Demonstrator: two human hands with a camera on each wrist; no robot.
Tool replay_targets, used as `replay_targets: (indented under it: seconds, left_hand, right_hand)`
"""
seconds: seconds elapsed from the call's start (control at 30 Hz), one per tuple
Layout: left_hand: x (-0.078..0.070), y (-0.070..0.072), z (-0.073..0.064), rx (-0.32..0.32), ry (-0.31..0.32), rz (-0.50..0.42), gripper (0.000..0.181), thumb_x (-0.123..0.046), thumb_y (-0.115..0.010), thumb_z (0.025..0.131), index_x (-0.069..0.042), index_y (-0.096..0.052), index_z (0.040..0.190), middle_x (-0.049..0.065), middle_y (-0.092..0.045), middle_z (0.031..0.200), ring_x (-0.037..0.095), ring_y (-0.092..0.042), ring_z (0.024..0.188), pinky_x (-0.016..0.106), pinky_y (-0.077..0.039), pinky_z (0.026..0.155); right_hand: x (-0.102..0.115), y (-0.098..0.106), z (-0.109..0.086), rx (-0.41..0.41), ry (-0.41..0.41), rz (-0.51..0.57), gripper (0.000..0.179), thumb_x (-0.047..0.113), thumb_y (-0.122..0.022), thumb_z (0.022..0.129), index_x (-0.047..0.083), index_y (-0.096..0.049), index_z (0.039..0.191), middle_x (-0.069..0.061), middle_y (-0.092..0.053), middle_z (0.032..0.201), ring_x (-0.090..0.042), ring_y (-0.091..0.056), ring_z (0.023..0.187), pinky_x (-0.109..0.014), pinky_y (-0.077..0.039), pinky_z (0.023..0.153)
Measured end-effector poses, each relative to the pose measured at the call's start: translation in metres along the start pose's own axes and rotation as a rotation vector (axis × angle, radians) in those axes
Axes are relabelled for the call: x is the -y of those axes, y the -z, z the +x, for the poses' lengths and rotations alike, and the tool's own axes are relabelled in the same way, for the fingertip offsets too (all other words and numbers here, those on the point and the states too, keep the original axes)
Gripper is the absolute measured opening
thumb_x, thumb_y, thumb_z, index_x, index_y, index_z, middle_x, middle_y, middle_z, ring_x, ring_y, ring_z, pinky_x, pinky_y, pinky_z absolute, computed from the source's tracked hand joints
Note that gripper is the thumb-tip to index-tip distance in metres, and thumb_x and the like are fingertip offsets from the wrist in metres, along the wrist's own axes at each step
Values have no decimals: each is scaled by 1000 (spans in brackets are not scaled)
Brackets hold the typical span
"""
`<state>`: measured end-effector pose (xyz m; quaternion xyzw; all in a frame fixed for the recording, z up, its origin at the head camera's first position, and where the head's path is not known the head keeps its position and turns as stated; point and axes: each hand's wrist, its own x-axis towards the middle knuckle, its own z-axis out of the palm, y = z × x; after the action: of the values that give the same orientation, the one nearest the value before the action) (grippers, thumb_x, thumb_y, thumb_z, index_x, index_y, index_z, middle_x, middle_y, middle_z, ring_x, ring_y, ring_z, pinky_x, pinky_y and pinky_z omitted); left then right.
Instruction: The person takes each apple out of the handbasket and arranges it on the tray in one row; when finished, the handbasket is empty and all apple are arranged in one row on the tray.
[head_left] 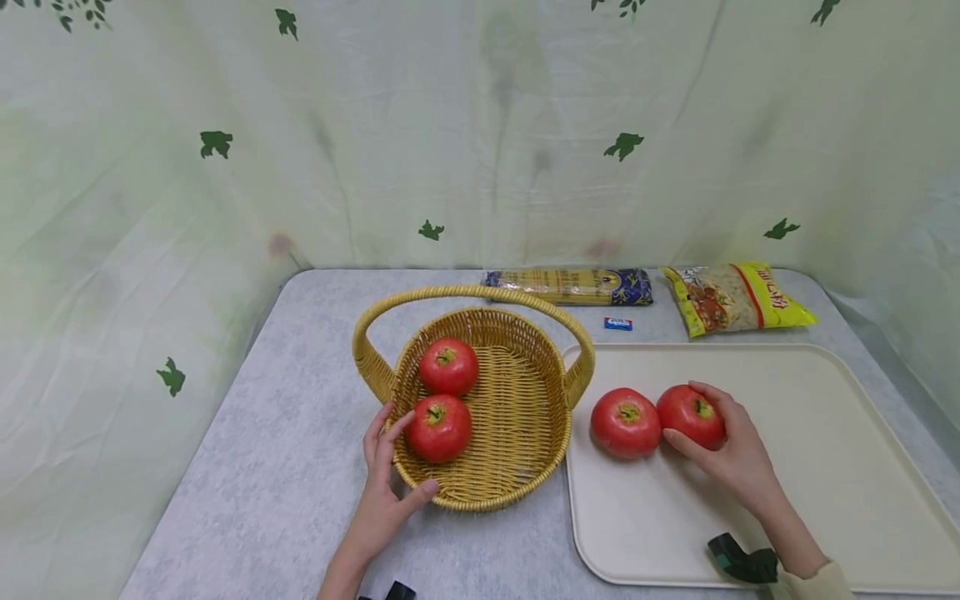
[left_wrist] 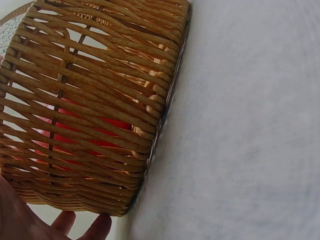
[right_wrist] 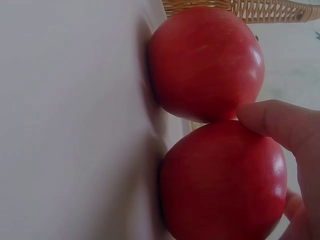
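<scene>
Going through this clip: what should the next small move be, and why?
Probably a gentle lift of the rightmost apple with the right grip: thumb and fingers span it, and it appears to sit on the tray against the neighbouring apple. The basket, touched by the left grip, has bare weave beside its two apples, so it seems a likely destination.

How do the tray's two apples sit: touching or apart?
Touching: the right wrist view shows the held apple meeting the other apple, with no gap.
</scene>
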<state>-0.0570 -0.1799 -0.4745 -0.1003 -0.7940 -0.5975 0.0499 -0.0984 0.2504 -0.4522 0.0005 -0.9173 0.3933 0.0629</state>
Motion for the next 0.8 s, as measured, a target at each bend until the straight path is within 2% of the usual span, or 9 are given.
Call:
replay_targets:
  seconds: [0.27,0.8]
  left_hand:
    - [0,1,0,0,-5,7,79,-7,-71,80,-24,-32,146,-7,4,153,29,4,138,72,-8,96]
    - [-1,-1,-1,-13,14,-8,82,-7,-70,81,-25,-28,148,-9,3,152,25,3,139,70,-8,98]
  right_hand:
    - [0,-1,0,32,-2,20,84,24,-78,78,4,-29,143,-25,-35,133,-45,-32,119,-59,-49,75]
    - [5,0,-6,-17,35,-31,85,19,-79,77,3,-29,144,-25,-34,133,-45,-31,119,-60,-48,75]
